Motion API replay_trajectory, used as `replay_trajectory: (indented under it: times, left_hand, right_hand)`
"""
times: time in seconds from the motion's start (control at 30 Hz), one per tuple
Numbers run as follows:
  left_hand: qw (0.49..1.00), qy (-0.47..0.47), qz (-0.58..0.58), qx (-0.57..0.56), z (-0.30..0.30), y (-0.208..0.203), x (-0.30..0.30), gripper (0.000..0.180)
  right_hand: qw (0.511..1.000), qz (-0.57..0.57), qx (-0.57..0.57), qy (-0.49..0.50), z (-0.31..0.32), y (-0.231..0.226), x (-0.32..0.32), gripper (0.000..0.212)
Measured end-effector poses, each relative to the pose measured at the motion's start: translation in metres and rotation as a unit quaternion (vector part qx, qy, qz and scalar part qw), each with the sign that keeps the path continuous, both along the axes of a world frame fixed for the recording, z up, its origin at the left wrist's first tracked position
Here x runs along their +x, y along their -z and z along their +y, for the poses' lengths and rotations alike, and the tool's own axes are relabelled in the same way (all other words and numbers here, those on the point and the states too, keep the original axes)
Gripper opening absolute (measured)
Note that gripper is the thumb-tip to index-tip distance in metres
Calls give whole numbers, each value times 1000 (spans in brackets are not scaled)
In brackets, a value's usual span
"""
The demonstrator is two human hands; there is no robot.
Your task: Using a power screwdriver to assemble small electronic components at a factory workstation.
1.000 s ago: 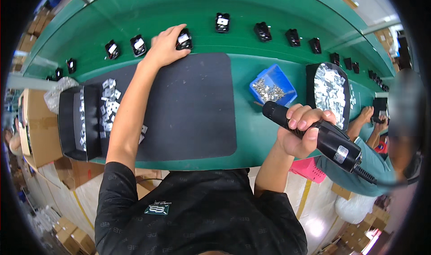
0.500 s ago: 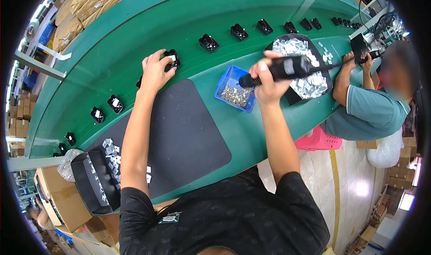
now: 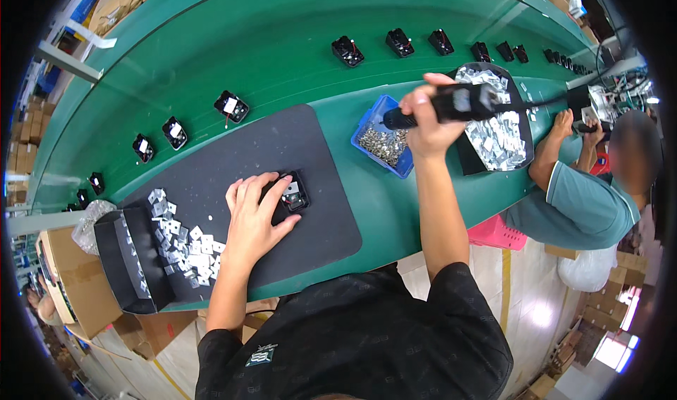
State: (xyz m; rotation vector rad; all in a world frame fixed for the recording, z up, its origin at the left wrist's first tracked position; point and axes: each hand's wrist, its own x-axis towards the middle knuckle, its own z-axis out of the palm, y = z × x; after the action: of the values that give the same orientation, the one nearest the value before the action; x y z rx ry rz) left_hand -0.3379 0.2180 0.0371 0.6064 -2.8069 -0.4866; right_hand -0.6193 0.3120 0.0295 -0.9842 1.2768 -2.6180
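Observation:
On the dark grey mat (image 3: 321, 146), my left hand (image 3: 255, 217) has its fingers and thumb around a small open-topped black plastic housing (image 3: 296, 197). A light metal plate and a red wire show inside that housing. My right hand (image 3: 431, 128) is wrapped round a black corded electric screwdriver (image 3: 462, 104), held sideways with its tip toward the left. Below the tip stands a blue bin (image 3: 405, 168) with a heap of small screws (image 3: 381, 146). Just right of the screwdriver, a black tray (image 3: 528, 136) holds a pile of metal plates (image 3: 497, 143).
More black housings (image 3: 230, 107) sit in a row along the green belt (image 3: 289, 62). Loose metal plates (image 3: 194, 252) lie on the mat's left side by a tipped black box (image 3: 116, 259). A co-worker (image 3: 575, 210) is at the bench's right, near a pink basket (image 3: 497, 234).
My left hand has brought a black housing from the belt down and toward me onto the mat. My right hand still grips the screwdriver above the bin. The view has shifted slightly.

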Motion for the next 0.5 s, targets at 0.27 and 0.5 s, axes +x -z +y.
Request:
replay_trajectory:
  times: [0.27,0.5]
  left_hand:
    - [975,58,212,42,24,-15,-35,38]
    - [953,62,275,110,40,-15,-79,43]
  right_hand:
    - [988,50,-129,-73,56,-60,36,42]
    - [968,77,-152,-183,78,-82,61,42]
